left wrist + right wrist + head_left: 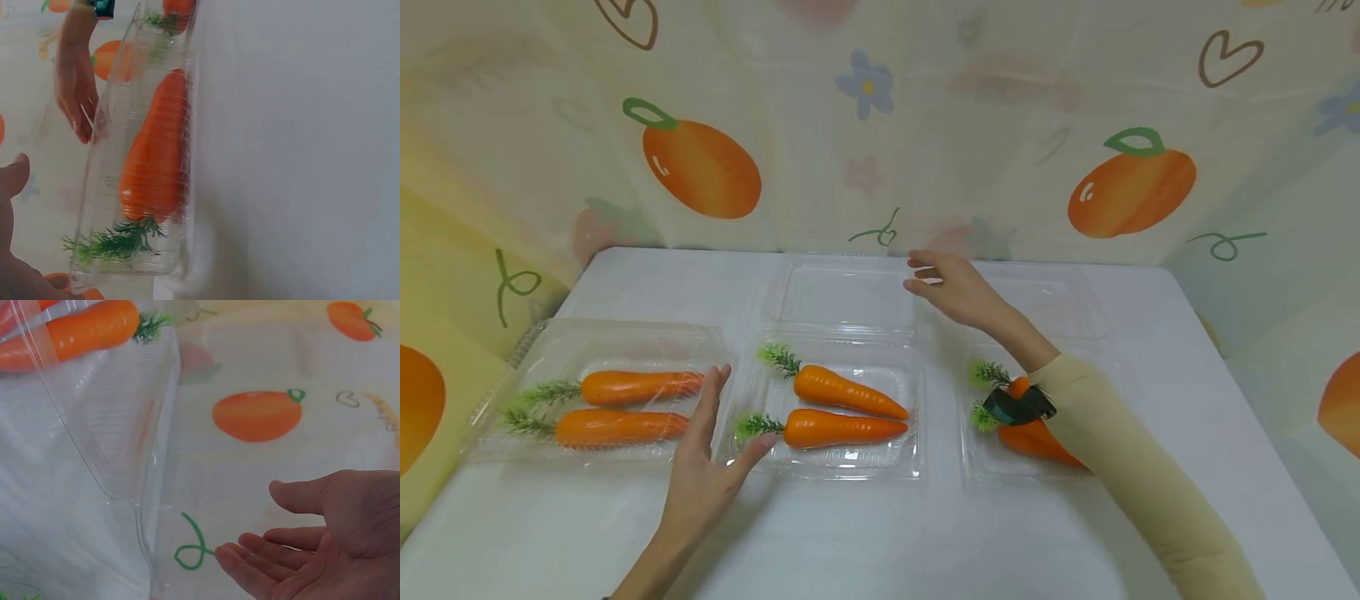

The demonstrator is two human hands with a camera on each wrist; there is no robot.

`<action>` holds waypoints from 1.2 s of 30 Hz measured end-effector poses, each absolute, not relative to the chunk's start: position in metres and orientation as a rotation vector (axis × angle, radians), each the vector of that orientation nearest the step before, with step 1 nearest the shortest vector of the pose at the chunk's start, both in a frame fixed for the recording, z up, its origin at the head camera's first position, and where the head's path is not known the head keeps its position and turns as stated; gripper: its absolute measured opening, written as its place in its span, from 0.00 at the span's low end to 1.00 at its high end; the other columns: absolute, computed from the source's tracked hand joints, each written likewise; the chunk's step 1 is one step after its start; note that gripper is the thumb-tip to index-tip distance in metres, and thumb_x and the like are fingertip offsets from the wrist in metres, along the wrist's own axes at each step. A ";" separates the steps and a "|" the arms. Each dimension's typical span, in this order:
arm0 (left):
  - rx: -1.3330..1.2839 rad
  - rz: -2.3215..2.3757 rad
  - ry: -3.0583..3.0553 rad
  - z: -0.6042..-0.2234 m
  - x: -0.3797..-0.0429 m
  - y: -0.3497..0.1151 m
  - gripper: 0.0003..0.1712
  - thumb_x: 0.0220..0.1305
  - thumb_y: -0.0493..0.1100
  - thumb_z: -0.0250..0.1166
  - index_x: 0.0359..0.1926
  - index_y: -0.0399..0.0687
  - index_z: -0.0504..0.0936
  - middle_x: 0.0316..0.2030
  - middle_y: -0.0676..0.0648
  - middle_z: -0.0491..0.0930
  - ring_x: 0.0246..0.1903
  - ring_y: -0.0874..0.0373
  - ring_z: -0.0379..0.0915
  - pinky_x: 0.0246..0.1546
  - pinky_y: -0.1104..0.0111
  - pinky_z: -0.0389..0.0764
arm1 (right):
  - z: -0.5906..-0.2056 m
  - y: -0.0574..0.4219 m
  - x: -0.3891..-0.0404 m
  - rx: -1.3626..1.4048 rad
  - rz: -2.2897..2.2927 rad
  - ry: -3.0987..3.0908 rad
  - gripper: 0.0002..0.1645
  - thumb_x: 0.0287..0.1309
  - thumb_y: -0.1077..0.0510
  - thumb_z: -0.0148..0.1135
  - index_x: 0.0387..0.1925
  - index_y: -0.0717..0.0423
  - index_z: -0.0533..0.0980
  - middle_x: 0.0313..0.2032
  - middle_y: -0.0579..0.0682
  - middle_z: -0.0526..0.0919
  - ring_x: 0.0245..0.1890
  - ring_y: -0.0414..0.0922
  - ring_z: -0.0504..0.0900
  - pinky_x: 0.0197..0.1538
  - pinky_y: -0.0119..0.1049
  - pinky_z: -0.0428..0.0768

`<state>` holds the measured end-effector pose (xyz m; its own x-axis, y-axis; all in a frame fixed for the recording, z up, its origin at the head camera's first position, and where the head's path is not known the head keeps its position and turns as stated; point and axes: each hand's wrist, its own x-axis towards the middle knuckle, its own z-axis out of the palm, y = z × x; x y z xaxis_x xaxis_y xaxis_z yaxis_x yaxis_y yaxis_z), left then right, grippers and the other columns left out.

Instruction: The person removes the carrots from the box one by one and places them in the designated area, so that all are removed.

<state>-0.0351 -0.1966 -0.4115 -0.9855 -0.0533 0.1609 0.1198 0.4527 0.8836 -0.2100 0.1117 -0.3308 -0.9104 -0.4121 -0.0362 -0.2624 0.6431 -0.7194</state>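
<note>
In the head view, a clear plastic clamshell box (880, 467) lies open in the middle. Its lid (850, 296) is folded back toward the wall. Two toy carrots, an upper one (846, 392) and a lower one (842, 429), lie in it with green tops leftward. My left hand (703, 471) is at the box's left side, thumb apart from the extended fingers and beside the lower carrot's top. My right hand (958, 287) reaches to the lid's right edge, its fingers loosely extended and holding nothing. The right wrist view shows this hand (312, 550) empty too.
A closed clamshell box (568, 342) with two carrots stands at the left. On the right, another open box (973, 467) with carrots is partly hidden by my right sleeve (1127, 450). The white table (850, 542) ends at a patterned cloth (970, 167).
</note>
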 end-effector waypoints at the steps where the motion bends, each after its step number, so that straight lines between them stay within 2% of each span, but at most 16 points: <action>1: -0.073 -1.546 -2.523 -0.409 -0.035 -0.197 0.59 0.55 0.38 0.74 0.78 0.49 0.45 0.76 0.50 0.52 0.75 0.60 0.40 0.72 0.75 0.46 | -0.329 0.113 -0.208 -0.565 -1.126 2.665 0.32 0.70 0.57 0.55 0.70 0.67 0.61 0.66 0.63 0.69 0.63 0.57 0.72 0.64 0.48 0.73; 3: -0.109 -1.524 -2.499 -0.404 -0.036 -0.197 0.60 0.53 0.36 0.75 0.78 0.50 0.44 0.76 0.49 0.52 0.75 0.59 0.41 0.69 0.81 0.46 | -0.326 0.115 -0.202 -0.577 -1.134 2.664 0.33 0.70 0.57 0.55 0.70 0.66 0.60 0.66 0.62 0.69 0.64 0.57 0.72 0.64 0.48 0.73; 6: -0.154 -1.520 -2.461 -0.395 -0.037 -0.196 0.63 0.52 0.33 0.74 0.78 0.55 0.42 0.76 0.50 0.52 0.74 0.59 0.44 0.68 0.84 0.48 | -0.323 0.121 -0.192 -0.609 -1.112 2.682 0.33 0.70 0.56 0.56 0.71 0.65 0.60 0.66 0.62 0.70 0.64 0.57 0.71 0.65 0.49 0.71; 14: -0.225 -1.575 -2.409 -0.381 -0.038 -0.187 0.63 0.51 0.29 0.74 0.78 0.57 0.42 0.75 0.52 0.53 0.74 0.58 0.47 0.67 0.81 0.53 | -0.320 0.146 -0.165 -0.615 -1.023 2.743 0.34 0.70 0.54 0.56 0.71 0.62 0.61 0.67 0.58 0.69 0.63 0.58 0.72 0.66 0.52 0.70; 19: -0.207 -1.653 -2.403 -0.378 -0.036 -0.178 0.60 0.56 0.30 0.71 0.78 0.61 0.43 0.75 0.53 0.55 0.73 0.55 0.51 0.66 0.82 0.56 | -0.317 0.161 -0.150 -0.609 -1.026 2.761 0.35 0.70 0.52 0.56 0.72 0.60 0.61 0.67 0.57 0.69 0.62 0.58 0.73 0.65 0.53 0.70; 23: -0.242 -1.722 -2.396 -0.376 -0.037 -0.169 0.58 0.58 0.31 0.69 0.78 0.61 0.43 0.75 0.50 0.54 0.72 0.51 0.52 0.65 0.83 0.57 | -0.312 0.174 -0.138 -0.607 -1.039 2.781 0.35 0.69 0.51 0.57 0.72 0.58 0.61 0.67 0.57 0.70 0.61 0.58 0.74 0.64 0.54 0.71; 28: -0.282 -1.797 -2.400 -0.374 -0.037 -0.156 0.57 0.59 0.32 0.69 0.78 0.58 0.42 0.75 0.53 0.52 0.72 0.50 0.52 0.65 0.83 0.56 | -0.309 0.189 -0.124 -0.598 -1.068 2.807 0.35 0.68 0.53 0.59 0.72 0.59 0.62 0.66 0.56 0.71 0.61 0.57 0.74 0.64 0.54 0.72; 30: -0.284 -1.823 -2.409 -0.373 -0.036 -0.151 0.58 0.59 0.33 0.69 0.78 0.58 0.41 0.75 0.54 0.51 0.73 0.52 0.51 0.67 0.80 0.55 | -0.309 0.195 -0.119 -0.597 -1.081 2.818 0.35 0.67 0.54 0.60 0.71 0.59 0.62 0.66 0.57 0.71 0.61 0.56 0.75 0.63 0.54 0.72; 33: -0.280 -1.858 -2.445 -0.373 -0.034 -0.142 0.57 0.60 0.36 0.69 0.78 0.60 0.40 0.76 0.55 0.50 0.73 0.52 0.50 0.70 0.70 0.54 | -0.310 0.202 -0.112 -0.609 -1.127 2.817 0.34 0.67 0.55 0.60 0.71 0.59 0.63 0.65 0.57 0.72 0.60 0.55 0.76 0.62 0.50 0.73; 36: -0.306 -1.883 -2.463 -0.373 -0.032 -0.133 0.58 0.60 0.38 0.70 0.78 0.63 0.40 0.76 0.55 0.50 0.73 0.52 0.50 0.70 0.60 0.53 | -0.314 0.209 -0.106 -0.636 -1.180 2.806 0.33 0.65 0.58 0.62 0.70 0.59 0.65 0.64 0.56 0.74 0.59 0.54 0.77 0.61 0.41 0.74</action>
